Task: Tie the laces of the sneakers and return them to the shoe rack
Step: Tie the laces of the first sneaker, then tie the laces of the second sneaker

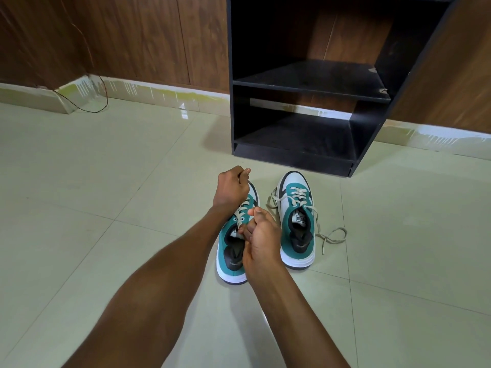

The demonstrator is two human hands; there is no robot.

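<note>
Two teal and white sneakers stand side by side on the tiled floor, toes pointing away from me. Over the left sneaker (230,254), my left hand (231,189) is closed on a cream lace end above the toe. My right hand (261,235) pinches the other lace end near the tongue. The right sneaker (297,221) stands untouched, and its untied lace (332,236) trails loose on the floor at its right. The black shoe rack (313,86) stands just beyond the sneakers, with two bare shelves.
Brown wood panelling covers the wall behind, with a pale skirting along its foot. A thin wire (91,102) hangs down the wall at the far left and loops onto the floor. Glossy pale tiles (106,181) spread all around the sneakers.
</note>
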